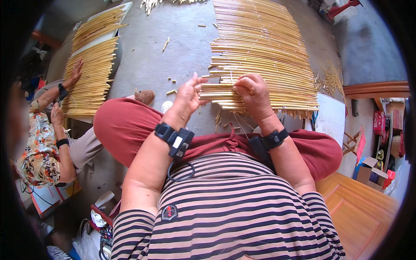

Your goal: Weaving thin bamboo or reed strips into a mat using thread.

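**A:** Starting at the far left, who's that?

**B:** A co-worker in a floral top, one hand [76, 69] flat on a second mat of sticks [92, 73] lying on the floor [151, 60]. Not our person.

**A:** And the person's own left hand?

**B:** The left hand [188, 93] is raised over the red-trousered knee [123, 123], fingers spread and loose, thumb toward the near end of the stick mat [260, 56]. It looks released, only brushing the stick ends, if touching at all.

**A:** How would those sticks handle?

**B:** I'd judge them light, stiff and dry, likely to snap if bent hard, and smooth enough to roll off each other. Best taken near the ends, pinched between fingertips, where the binding string [240, 121] runs.

**A:** And the right hand?

**B:** The right hand [253, 93] is curled knuckles-up on the mat's near edge, its grip clenched on the lowest sticks [216, 89], probably with the string pinched too, though the fingertips are hidden. Wrist bent down, forearm coming up from the lap; both wrists carry black bands.

**A:** Where does the mat lie?

**B:** On the floor in front of the knees, stretching away from the person.
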{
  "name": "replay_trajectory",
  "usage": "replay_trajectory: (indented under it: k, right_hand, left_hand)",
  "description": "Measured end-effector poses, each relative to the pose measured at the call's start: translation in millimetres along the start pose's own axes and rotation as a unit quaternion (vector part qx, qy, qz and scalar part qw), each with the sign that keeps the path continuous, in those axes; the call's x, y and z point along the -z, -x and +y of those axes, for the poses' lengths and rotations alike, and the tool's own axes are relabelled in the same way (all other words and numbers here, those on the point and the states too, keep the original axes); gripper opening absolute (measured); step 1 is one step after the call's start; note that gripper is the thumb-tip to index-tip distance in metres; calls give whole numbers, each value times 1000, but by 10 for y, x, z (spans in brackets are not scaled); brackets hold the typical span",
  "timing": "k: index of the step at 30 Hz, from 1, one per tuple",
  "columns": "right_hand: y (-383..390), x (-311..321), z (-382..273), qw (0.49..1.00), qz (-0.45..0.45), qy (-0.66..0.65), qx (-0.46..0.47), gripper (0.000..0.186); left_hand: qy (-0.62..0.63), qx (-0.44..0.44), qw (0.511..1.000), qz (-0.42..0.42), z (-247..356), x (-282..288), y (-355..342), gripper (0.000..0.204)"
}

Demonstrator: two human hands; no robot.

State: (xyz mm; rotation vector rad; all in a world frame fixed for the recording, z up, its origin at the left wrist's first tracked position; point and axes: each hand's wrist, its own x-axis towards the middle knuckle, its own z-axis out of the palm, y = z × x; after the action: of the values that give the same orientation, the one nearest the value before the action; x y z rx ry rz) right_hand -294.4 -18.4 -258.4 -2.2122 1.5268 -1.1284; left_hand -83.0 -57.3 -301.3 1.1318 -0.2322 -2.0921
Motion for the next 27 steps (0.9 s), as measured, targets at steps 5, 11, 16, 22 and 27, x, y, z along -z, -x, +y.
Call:
replay_trajectory:
  k: [5,11,16,22,27]
  right_hand:
    - [-37,-15,10,1000,5,23,9,9]
    - [-37,-36,37,1000,5,2,-2,5]
    - [-53,-5,-33,1000,16,-12,-24,3]
    - [25,188,-232,997,60,-43,-38,3]
    - [367,385,-440,858,-388,-219,-258,19]
  left_hand:
    - [-102,-109,986,-74,-387,85,-227,32]
    - [15,-71,982,-177,-495,-20,-132,44]
    - [-47,-10,980,-195,-544,-43,-4,46]
    - [-217,-148,959,-107,-494,87,-60,29]
    - [-264,-251,926,-99,-429,-88,11,23]
